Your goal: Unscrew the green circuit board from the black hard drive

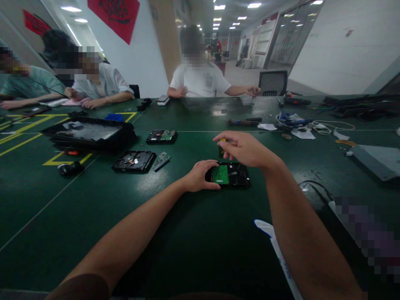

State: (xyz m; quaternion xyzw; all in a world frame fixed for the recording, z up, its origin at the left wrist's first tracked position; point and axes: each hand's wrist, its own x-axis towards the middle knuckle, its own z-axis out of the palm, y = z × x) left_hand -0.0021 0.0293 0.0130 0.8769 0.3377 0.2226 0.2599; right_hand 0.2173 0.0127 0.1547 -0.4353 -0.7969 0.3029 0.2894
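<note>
A black hard drive (239, 175) with a green circuit board (221, 175) facing up lies on the dark green table. My left hand (200, 177) grips its left end, thumb on the near edge and fingers on the far edge. Above the drive's far left part, my right hand (245, 148) pinches a small screwdriver (221, 150) with a yellowish handle, held roughly upright. Its tip is too dark to make out against the drive. To the left are an opened hard drive (134, 161), a loose circuit board (161, 160) and another hard drive (161, 136).
A black tray (90, 134) stands at the left, near a black roll-like object (70, 168). A white-and-blue strip (281, 254) lies under my right forearm. Cables (325, 126) and a grey metal case (376, 160) sit at the right. Several people sit across the table.
</note>
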